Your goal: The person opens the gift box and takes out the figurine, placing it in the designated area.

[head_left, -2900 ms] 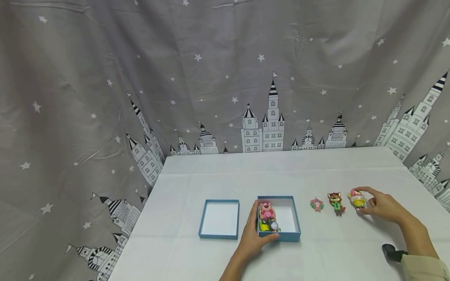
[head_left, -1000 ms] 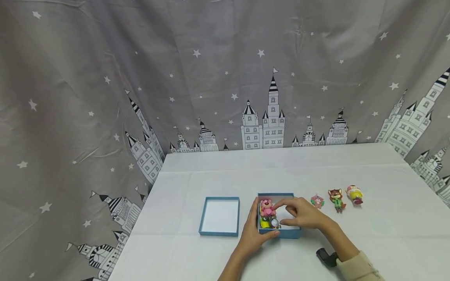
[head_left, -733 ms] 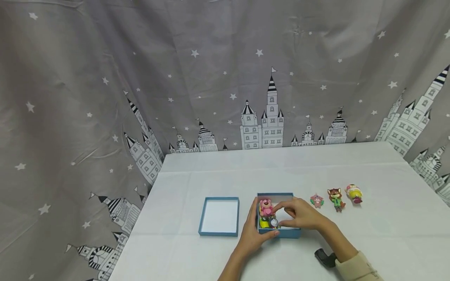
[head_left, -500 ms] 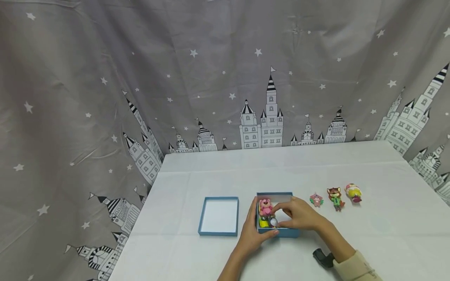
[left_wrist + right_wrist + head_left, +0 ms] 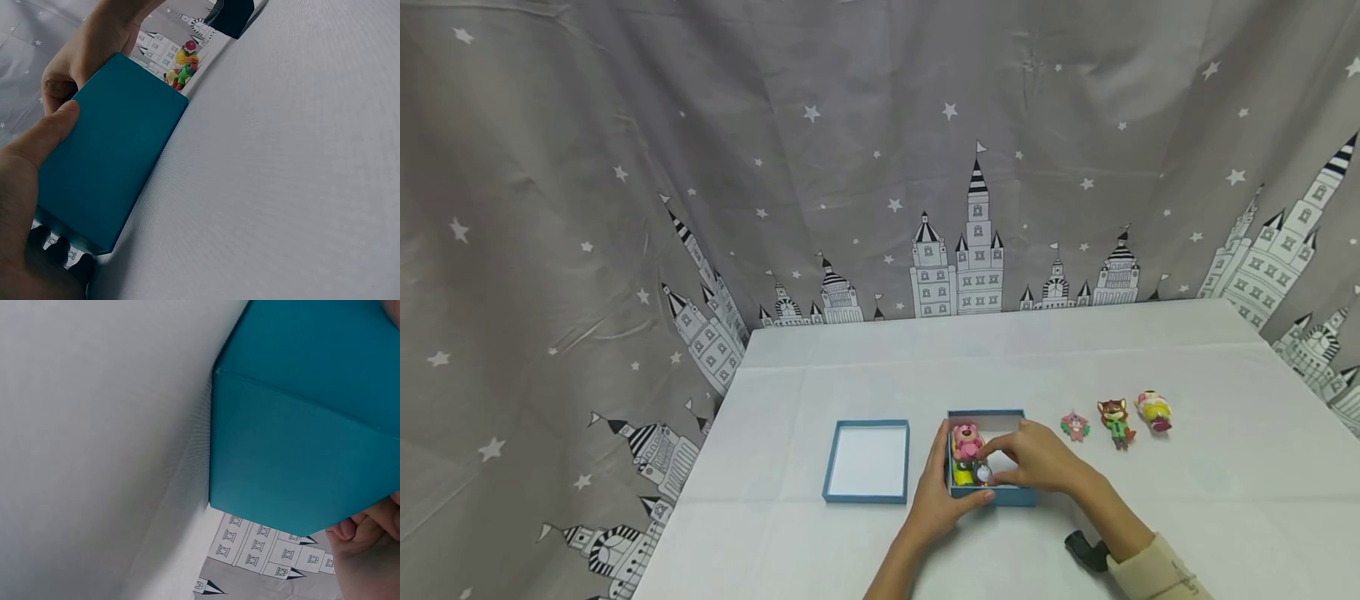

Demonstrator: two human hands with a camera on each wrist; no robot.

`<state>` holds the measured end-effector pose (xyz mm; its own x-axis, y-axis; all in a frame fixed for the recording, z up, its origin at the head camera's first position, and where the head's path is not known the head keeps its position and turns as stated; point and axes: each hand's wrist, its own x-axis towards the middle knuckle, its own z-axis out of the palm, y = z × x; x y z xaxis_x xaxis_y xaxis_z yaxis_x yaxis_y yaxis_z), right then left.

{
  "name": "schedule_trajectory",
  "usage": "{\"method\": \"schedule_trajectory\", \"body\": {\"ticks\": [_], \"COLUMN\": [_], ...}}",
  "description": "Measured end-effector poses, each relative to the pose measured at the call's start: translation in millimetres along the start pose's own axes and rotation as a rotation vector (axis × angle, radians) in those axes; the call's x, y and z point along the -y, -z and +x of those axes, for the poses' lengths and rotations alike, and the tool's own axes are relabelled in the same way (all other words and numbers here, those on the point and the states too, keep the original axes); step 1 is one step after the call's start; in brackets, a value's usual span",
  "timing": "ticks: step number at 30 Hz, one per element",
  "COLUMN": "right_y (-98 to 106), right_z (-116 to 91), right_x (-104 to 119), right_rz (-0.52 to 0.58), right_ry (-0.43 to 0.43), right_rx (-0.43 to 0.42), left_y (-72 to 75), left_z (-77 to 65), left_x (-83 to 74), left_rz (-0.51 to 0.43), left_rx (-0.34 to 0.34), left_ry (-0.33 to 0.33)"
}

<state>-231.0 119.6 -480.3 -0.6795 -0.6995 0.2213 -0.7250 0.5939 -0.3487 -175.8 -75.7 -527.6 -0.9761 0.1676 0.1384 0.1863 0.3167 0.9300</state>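
Observation:
My left hand [image 5: 934, 507] grips the blue box [image 5: 1017, 497] at its near left corner, thumb on the front wall and fingers along the left side. Inside lie a pink bear figurine [image 5: 967, 442], a yellow-and-green figurine [image 5: 962, 476] and a dark blue figurine [image 5: 983, 473] with a white face. My right hand [image 5: 1037, 457] reaches over the right wall and pinches the dark blue figurine between thumb and forefinger. In the left wrist view the box's wall [image 5: 112, 144] hides the contents, as does its outer wall [image 5: 300, 450] in the right wrist view.
A shallow blue lid [image 5: 868, 497] with a white inside lies left of the box. To the right, on the white table [image 5: 820, 550], are a small pink figurine [image 5: 1075, 427], a fox figurine [image 5: 1117, 423] and a pink-and-yellow figurine [image 5: 1153, 411]. A grey castle-print curtain [image 5: 850, 100] hangs behind.
My right hand has left the pink-and-yellow figurine on the table and come left into the box. The dark blue figurine has shifted slightly there. My left hand keeps its grip on the box.

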Motion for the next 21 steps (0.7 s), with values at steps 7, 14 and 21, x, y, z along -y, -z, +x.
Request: {"method": "schedule_trajectory", "body": {"ticks": [7, 14, 21], "right_y": [-1.1, -1.2, -1.0], "right_z": [0.3, 1.3, 1.5], "right_x": [0.5, 1.5, 1.3], "right_rz": [-0.018, -0.037, -0.032], "right_ry": [0.025, -0.001, 0.002], "right_rx": [-0.020, 0.001, 0.004], "left_y": [-0.4, -0.2, -0.2], "left_z": [0.7, 1.3, 0.7], "left_x": [1.8, 2.2, 1.2], "left_rz": [-0.002, 0.008, 0.004], "left_rx": [0.000, -0.004, -0.002], "left_ry": [-0.002, -0.003, -0.002]}}
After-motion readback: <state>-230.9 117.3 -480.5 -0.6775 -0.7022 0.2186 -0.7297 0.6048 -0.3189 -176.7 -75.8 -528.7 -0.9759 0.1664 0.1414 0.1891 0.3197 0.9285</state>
